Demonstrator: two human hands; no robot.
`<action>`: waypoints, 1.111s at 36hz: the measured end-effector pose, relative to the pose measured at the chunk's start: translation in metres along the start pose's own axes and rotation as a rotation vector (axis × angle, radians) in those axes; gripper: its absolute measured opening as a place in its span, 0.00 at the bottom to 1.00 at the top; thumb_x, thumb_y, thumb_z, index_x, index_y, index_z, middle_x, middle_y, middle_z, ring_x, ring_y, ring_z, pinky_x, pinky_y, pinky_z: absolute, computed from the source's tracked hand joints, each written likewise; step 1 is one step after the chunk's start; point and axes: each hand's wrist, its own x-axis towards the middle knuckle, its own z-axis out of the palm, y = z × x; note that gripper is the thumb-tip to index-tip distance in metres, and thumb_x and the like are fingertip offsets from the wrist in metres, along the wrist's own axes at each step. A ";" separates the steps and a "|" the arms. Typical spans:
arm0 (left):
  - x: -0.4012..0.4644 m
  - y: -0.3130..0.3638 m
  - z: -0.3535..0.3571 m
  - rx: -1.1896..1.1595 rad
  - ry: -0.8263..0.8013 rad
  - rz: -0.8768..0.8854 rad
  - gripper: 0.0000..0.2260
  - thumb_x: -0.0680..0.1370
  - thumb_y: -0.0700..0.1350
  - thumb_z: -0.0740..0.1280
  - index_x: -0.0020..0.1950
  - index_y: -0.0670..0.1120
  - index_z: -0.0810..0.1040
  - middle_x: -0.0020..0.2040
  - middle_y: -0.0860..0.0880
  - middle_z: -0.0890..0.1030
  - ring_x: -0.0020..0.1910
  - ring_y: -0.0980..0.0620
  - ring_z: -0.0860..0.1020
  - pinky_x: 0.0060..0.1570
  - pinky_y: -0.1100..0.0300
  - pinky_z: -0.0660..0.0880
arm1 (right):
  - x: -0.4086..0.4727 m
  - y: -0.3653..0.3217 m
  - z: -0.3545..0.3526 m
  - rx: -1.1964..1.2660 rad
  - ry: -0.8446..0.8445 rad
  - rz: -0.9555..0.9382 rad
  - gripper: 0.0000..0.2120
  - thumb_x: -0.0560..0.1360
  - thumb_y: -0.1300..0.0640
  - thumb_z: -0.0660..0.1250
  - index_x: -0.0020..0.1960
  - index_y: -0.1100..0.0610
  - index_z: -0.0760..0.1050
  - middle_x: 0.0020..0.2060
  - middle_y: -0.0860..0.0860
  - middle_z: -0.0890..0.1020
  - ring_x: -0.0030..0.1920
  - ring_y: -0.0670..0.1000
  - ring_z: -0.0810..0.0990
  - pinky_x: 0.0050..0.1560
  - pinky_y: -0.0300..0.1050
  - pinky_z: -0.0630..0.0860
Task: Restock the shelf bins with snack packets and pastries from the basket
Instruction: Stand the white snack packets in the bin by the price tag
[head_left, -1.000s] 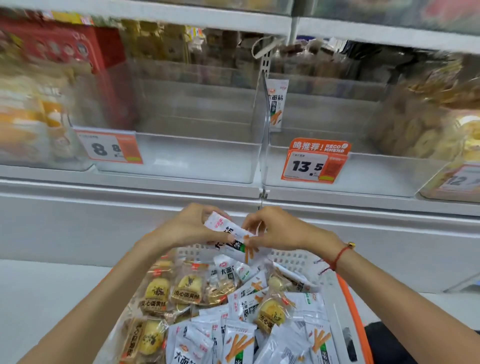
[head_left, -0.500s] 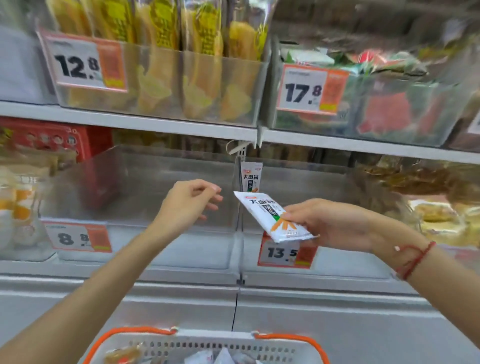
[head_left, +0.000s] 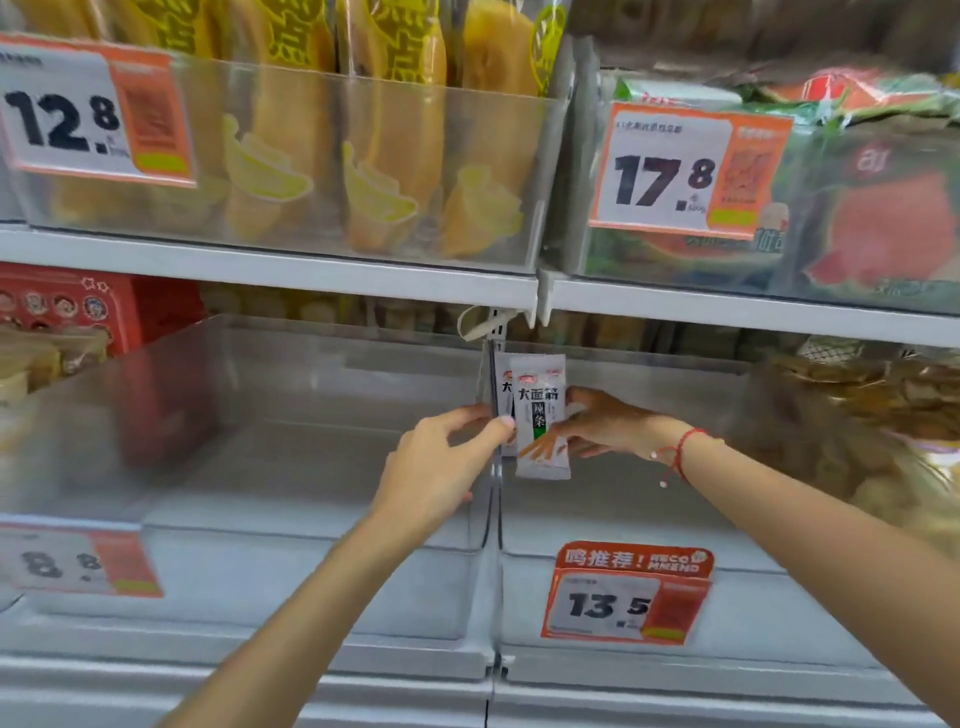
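Observation:
My right hand (head_left: 602, 423) holds a white snack packet (head_left: 540, 415) upright, low inside the clear right bin (head_left: 779, 597) with the 13.5 tag. A second identical packet (head_left: 503, 387) stands just behind it against the bin's left wall. My left hand (head_left: 441, 462) reaches in from the left. Its thumb and fingertips pinch the clear wall between the two bins, right beside the packet's left edge. The clear left bin (head_left: 291, 582) with the 8.8 tag holds nothing I can see. The basket is out of view.
The shelf above carries a bin of yellow pastry packs (head_left: 311, 156) tagged 12.8 and a bin of red and green packets (head_left: 857, 208) tagged 17.8. A red box (head_left: 78, 306) and wrapped snacks sit at left, and a bin of brown pastries (head_left: 857, 415) sits at right.
The view has lifted from the basket to the shelf. My right hand carried the packet up into the right bin and turned it upright. My left hand moved right to the bin divider.

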 end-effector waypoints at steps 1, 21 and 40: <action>0.000 0.000 0.000 -0.009 -0.004 0.001 0.13 0.75 0.60 0.65 0.58 0.62 0.77 0.57 0.58 0.80 0.55 0.54 0.78 0.41 0.62 0.81 | 0.008 -0.001 0.004 0.006 -0.005 -0.016 0.14 0.77 0.59 0.68 0.61 0.52 0.70 0.58 0.52 0.81 0.48 0.50 0.81 0.47 0.40 0.78; 0.003 -0.006 0.001 0.014 0.008 -0.014 0.19 0.73 0.63 0.64 0.60 0.58 0.80 0.52 0.64 0.81 0.50 0.61 0.78 0.40 0.61 0.81 | 0.061 0.026 0.041 -0.283 0.265 -0.041 0.21 0.81 0.49 0.61 0.67 0.62 0.61 0.62 0.57 0.77 0.54 0.58 0.81 0.39 0.41 0.75; -0.002 -0.002 0.002 0.155 0.064 0.025 0.29 0.68 0.70 0.58 0.64 0.61 0.77 0.59 0.59 0.81 0.60 0.50 0.77 0.55 0.48 0.78 | 0.022 0.015 0.011 -0.229 0.180 0.053 0.26 0.80 0.42 0.59 0.69 0.60 0.64 0.51 0.51 0.75 0.43 0.50 0.80 0.45 0.42 0.80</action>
